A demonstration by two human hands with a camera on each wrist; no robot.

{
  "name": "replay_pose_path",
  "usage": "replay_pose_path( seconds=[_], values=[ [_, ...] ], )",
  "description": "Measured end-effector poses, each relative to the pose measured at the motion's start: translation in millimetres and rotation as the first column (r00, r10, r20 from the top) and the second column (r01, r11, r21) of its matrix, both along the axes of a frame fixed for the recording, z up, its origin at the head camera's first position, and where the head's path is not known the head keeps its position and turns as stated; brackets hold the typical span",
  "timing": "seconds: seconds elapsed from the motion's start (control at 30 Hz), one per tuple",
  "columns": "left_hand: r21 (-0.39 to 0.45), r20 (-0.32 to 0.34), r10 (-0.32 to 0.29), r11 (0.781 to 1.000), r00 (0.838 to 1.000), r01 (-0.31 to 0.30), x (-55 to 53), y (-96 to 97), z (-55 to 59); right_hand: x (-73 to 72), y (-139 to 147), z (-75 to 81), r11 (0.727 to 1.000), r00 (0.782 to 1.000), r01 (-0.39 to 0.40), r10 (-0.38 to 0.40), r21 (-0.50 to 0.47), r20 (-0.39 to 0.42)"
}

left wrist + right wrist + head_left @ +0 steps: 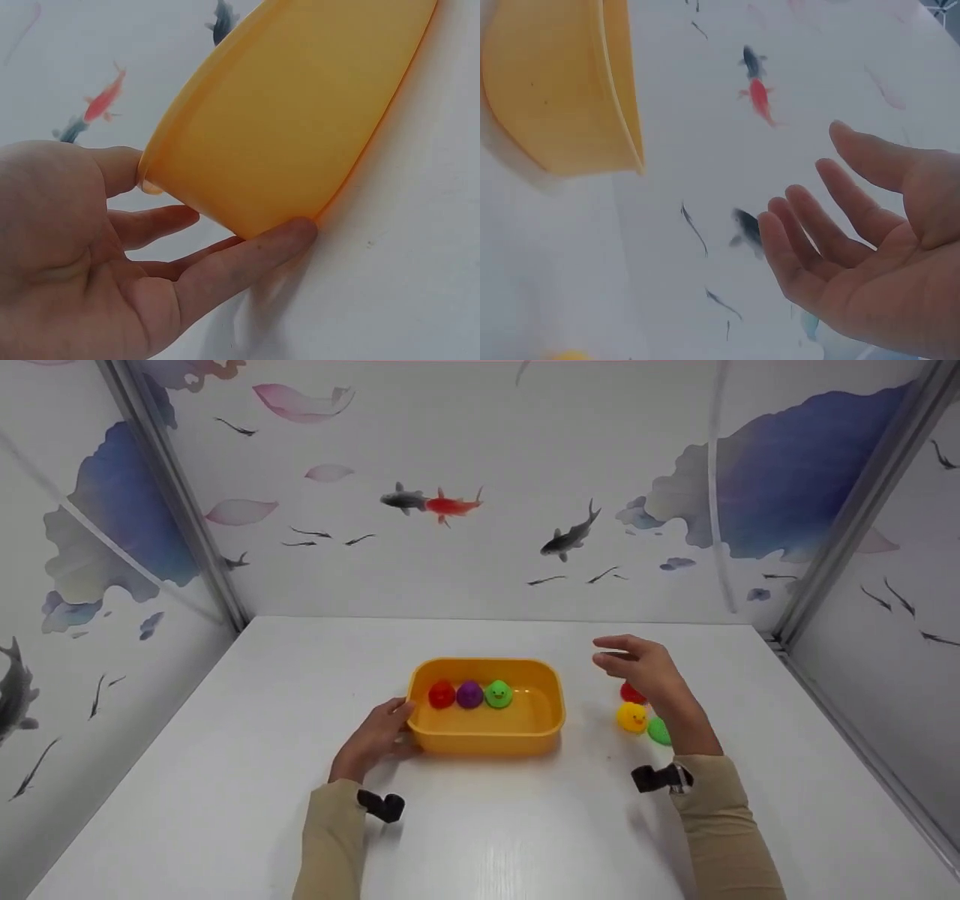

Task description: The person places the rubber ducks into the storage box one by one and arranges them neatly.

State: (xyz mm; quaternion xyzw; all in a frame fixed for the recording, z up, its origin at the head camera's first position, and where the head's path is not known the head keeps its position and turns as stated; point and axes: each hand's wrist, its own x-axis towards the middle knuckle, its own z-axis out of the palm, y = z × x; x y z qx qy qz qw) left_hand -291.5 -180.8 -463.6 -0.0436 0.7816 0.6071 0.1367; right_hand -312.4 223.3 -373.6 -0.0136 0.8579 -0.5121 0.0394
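Observation:
A yellow plastic tub [487,744] stands on the white table. My left hand [377,736] grips its left end, thumb at the rim and fingers against the outer wall in the left wrist view. Inside sit a red toy [442,694], a purple toy [470,694] and a green toy duck [498,694] in a row. To the right of the tub, my right hand [646,669] hovers with nothing in it, its fingers loosely bent. Below it lie a yellow toy duck [632,718], a red toy [631,693] and a green toy [660,731], the last two partly hidden by the hand and wrist.
The white table [495,825] is bounded by a back panel [495,577] and side panels painted with fish and petals. Metal posts [832,532] stand at the back corners. Each sleeve carries a black wrist camera [382,807].

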Motion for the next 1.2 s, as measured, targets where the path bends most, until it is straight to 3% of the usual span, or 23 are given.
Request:
replay_pose_path(
  seconds=[0.3, 0.53, 0.67, 0.8, 1.2],
  values=[
    [-0.003, -0.027, -0.007, 1.0, 1.0, 0.007, 0.7, -2.6, -1.9, -1.9, 18, -3.3, 0.987, 0.987, 0.145, -0.149, -0.069, -0.058],
    [-0.018, -0.026, -0.011, 1.0, 1.0, 0.011, -0.7, -1.6, -2.6, -14.7, 24, -24.8, 0.965, 0.963, 0.261, -0.26, -0.003, -0.074],
    [0.009, -0.021, -0.005, 1.0, 1.0, 0.006, -0.1, -1.0, -2.6, -23.3, 33, -41.3, 0.966, 0.967, 0.253, -0.252, 0.048, -0.037],
    [-0.018, -0.009, 0.01, 1.0, 1.0, -0.01, 1.4, -0.6, -2.0, -29.2, 39, -52.9, 0.972, 0.974, 0.226, -0.225, 0.063, -0.022],
    [-0.039, -0.037, 0.0, 0.999, 0.999, -0.001, 2.2, -0.9, -0.9, -32.3, 48, -65.4, 0.969, 0.971, 0.236, -0.239, 0.074, 0.032]
  ],
)
